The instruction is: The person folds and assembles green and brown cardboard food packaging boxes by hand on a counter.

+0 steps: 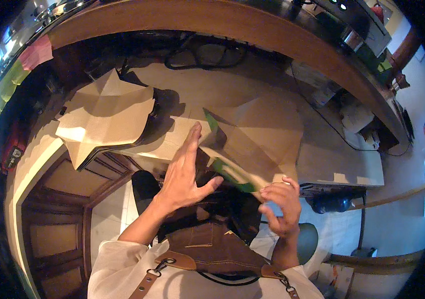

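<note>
A creased sheet of brown paper (261,140) with green-printed parts lies on the worktop in front of me. Its near edge is raised as a blurred flap (231,164), with green on the side towards me. My left hand (184,175) is beside the sheet's left end, fingers straight and together, thumb spread, holding nothing. At the flap's right end, the curled fingers of my right hand (281,203) touch the paper. My right thumb sits lower, apart from those fingers, and whether they pinch the paper is unclear.
A stack of similarly creased brown sheets (111,112) stands on the left, overhanging the worktop (341,164). Black cables (205,56) lie at the back under a curved wooden counter (197,17). A thin cord runs along the right. Below left are wooden cabinet doors (55,235).
</note>
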### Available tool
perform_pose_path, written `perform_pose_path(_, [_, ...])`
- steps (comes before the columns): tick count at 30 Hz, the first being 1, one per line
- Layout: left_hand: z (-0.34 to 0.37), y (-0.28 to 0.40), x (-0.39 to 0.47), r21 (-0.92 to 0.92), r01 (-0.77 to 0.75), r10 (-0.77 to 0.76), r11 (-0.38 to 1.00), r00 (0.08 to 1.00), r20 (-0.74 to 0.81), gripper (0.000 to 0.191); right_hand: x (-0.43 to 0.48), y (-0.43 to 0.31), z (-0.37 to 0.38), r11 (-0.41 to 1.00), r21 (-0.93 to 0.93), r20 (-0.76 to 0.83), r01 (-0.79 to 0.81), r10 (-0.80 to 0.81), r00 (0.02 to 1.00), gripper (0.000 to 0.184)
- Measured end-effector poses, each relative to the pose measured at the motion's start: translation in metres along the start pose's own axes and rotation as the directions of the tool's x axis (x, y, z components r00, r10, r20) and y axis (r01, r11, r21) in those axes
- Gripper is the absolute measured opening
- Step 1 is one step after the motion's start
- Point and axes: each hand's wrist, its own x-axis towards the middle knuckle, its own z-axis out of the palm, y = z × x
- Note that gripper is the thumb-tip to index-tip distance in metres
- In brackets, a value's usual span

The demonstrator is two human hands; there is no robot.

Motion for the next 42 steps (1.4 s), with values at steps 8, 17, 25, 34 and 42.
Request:
perform_pose_path(8, [0.029, 0.017, 0.021, -0.563, 0.012, -0.107, 0.827, 0.985, -0.136, 0.122, -0.042, 0.129, -0.055, 0.800, 0.461, -0.627, -0.384, 0.600, 0.496, 0.062])
perform_pose_path(17, [0.028, -0.002, 0.013, -0.877, 0.018, -0.245, 0.480, 0.963, -0.115, 0.101, -0.014, 0.165, -0.017, 0.283, 0.940, -0.050, -0.190, 0.665, 0.745, 0.080])
perform_pose_path(25, [0.011, 0.001, 0.024, -0.585, 0.194, -0.292, 0.788, 0.953, -0.077, 0.092, 0.018, 0.181, 0.020, -0.018, 0.987, 0.153, -0.159, 0.403, 0.902, 0.077])
perform_pose_path(34, [0.017, -0.016, 0.011, -0.543, 0.494, -0.508, 0.679, 0.850, 0.138, 0.050, 0.089, 0.158, 0.045, 0.542, 0.562, 0.411, -0.624, 0.472, 0.780, 0.072])
perform_pose_path(42, [0.037, -0.052, 0.005, -0.577, 0.283, -0.307, 0.766, 0.950, 0.058, 0.053, 0.089, 0.172, 0.048, 0.497, 0.591, 0.411, -0.636, 0.494, 0.767, 0.068])
